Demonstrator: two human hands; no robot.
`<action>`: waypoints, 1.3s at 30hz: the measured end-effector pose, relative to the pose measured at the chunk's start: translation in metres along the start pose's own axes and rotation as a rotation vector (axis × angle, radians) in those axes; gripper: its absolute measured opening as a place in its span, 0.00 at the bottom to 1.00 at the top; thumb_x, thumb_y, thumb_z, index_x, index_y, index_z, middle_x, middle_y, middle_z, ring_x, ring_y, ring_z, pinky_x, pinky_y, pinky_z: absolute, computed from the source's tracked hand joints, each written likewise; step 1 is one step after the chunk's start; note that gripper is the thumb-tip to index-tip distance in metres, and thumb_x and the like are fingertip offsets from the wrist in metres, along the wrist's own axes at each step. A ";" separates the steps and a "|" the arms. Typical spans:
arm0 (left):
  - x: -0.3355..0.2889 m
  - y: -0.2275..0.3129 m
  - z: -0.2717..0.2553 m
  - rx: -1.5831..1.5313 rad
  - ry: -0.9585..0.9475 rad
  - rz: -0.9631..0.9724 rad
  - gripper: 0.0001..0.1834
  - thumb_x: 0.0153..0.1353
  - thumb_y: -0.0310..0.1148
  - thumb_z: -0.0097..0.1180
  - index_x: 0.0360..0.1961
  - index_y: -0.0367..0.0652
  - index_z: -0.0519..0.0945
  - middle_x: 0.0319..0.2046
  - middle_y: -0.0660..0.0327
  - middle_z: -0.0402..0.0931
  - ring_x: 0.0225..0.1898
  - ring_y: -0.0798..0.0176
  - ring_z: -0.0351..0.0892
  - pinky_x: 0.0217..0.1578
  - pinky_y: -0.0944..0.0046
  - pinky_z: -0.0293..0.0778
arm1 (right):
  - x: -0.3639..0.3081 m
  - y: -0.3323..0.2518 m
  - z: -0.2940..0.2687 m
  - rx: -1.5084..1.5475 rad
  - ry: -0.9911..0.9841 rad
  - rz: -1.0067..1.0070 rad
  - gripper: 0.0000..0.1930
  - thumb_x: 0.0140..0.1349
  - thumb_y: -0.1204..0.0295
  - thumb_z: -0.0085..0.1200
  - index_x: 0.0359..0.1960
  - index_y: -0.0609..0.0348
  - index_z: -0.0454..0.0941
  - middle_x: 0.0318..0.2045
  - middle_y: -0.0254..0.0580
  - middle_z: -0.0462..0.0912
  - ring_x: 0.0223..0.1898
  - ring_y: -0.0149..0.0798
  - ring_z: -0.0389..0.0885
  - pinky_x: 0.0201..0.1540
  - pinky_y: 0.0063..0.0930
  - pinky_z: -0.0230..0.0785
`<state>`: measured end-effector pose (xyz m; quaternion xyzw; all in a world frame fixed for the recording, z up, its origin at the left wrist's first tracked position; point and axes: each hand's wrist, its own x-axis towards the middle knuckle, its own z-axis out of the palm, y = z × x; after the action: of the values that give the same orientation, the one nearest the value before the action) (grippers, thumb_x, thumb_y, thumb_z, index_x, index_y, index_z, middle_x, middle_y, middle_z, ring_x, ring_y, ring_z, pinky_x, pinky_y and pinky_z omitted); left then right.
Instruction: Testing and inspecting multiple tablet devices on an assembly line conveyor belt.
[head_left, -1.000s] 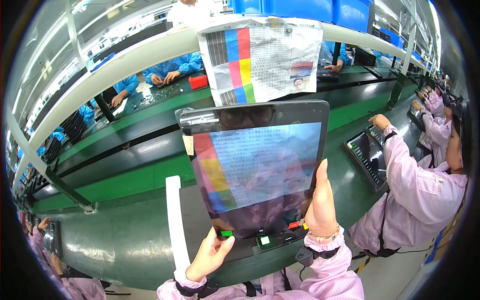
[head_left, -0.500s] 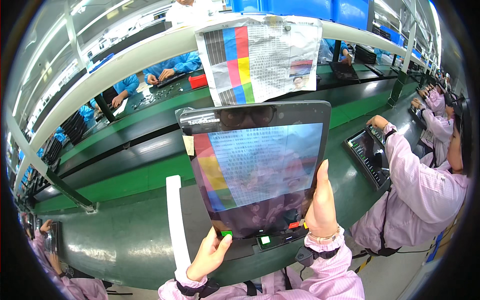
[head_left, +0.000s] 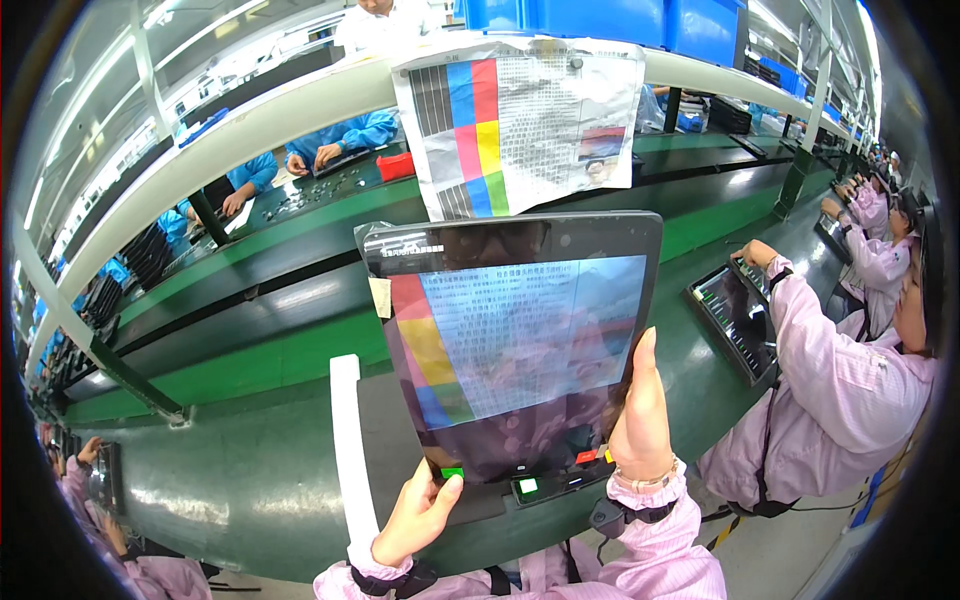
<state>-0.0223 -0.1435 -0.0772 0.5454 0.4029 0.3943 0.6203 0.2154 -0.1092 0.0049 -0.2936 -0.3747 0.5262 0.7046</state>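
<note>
Between my two hands a black tablet [head_left: 520,430] stands tilted up, its lit screen showing colour blocks and lines of text. My left hand [head_left: 418,512] grips the lower left corner, thumb on the front beside a green sticker [head_left: 452,473]. Along the right edge, my right hand [head_left: 642,425] holds the tablet, fingers mostly hidden behind it. Beyond the tablet hangs a creased paper chart [head_left: 540,130] with coloured blocks and print. Under the tablet's lower edge lies a small black device [head_left: 530,488] with a bright white-green patch.
A dark mat [head_left: 385,400] with a white strip [head_left: 345,430] lies on the green bench [head_left: 230,480]. At right a co-worker in pink [head_left: 830,390] handles another tablet [head_left: 735,315]. Across the rail [head_left: 290,105], people in blue work near a red box [head_left: 395,167].
The tablet sits slightly lower in the view, and the picture on its screen has shifted a little. Both my hands keep their hold.
</note>
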 end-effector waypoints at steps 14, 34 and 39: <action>-0.001 0.000 0.005 0.063 0.015 0.160 0.22 0.68 0.33 0.42 0.61 0.37 0.61 0.54 0.59 0.67 0.53 0.64 0.67 0.53 0.65 0.64 | -0.005 0.005 -0.005 -0.160 0.169 0.075 0.27 0.69 0.48 0.35 0.42 0.63 0.74 0.36 0.31 0.78 0.36 0.22 0.72 0.39 0.20 0.66; -0.009 0.003 -0.045 -0.112 0.146 0.158 0.21 0.64 0.26 0.49 0.58 0.38 0.62 0.45 0.66 0.67 0.46 0.74 0.66 0.47 0.73 0.66 | -0.078 0.096 -0.005 -0.029 0.103 0.533 0.24 0.69 0.53 0.37 0.48 0.63 0.72 0.45 0.39 0.77 0.47 0.33 0.75 0.51 0.27 0.67; -0.012 -0.020 -0.055 0.116 0.242 0.033 0.20 0.66 0.34 0.49 0.55 0.40 0.63 0.29 0.66 0.69 0.29 0.77 0.61 0.27 0.73 0.58 | -0.085 0.102 0.000 -0.026 0.149 0.524 0.24 0.69 0.53 0.37 0.52 0.62 0.70 0.51 0.38 0.74 0.50 0.33 0.73 0.54 0.28 0.64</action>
<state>-0.0765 -0.1368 -0.1002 0.5355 0.4879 0.4434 0.5278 0.1484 -0.1627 -0.0963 -0.4275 -0.2398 0.6626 0.5664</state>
